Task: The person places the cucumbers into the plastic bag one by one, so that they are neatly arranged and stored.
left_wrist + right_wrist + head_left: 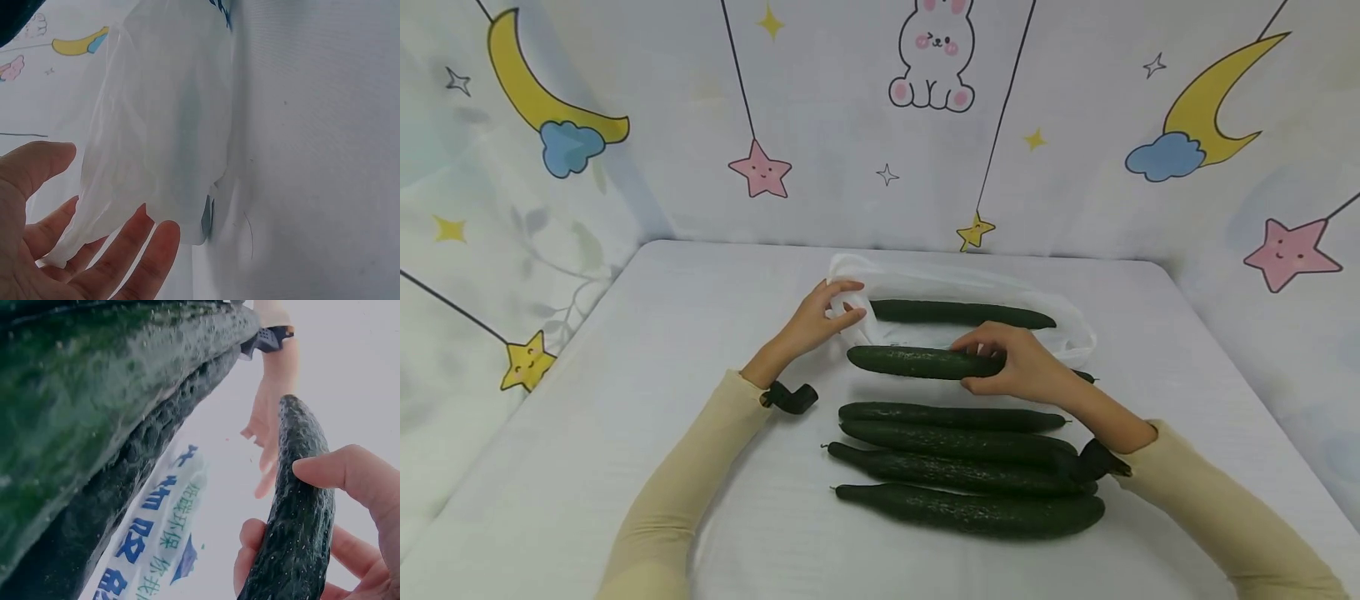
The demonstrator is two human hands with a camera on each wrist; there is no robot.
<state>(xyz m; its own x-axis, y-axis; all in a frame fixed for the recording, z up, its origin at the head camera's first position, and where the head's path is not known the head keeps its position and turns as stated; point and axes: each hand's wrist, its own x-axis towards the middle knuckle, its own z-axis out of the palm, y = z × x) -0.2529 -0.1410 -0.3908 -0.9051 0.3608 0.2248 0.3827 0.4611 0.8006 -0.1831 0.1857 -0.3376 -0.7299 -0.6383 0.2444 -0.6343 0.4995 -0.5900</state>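
In the head view, my right hand (pixel 1022 362) grips a long dark green cucumber (pixel 906 361) near its middle, thumb on the near side and fingers on the far side. It lies level, just in front of a thin white plastic bag (pixel 940 283). Inside the bag's opening rests another cucumber (pixel 962 313). My left hand (pixel 816 321) is at the bag's left end, its thumb apart from the fingers. The left wrist view shows those fingers extended against the bag's translucent film (pixel 150 137). Bumpy skin shows on the held cucumber (pixel 300 512) in the right wrist view.
Several more cucumbers (pixel 970 508) lie side by side in front of the bag, under my right forearm. Blue and green printing (pixel 150 531) marks the bag. A white cloth (pixel 587 467) covers the table, and a patterned curtain (pixel 850 108) hangs behind and at the sides.
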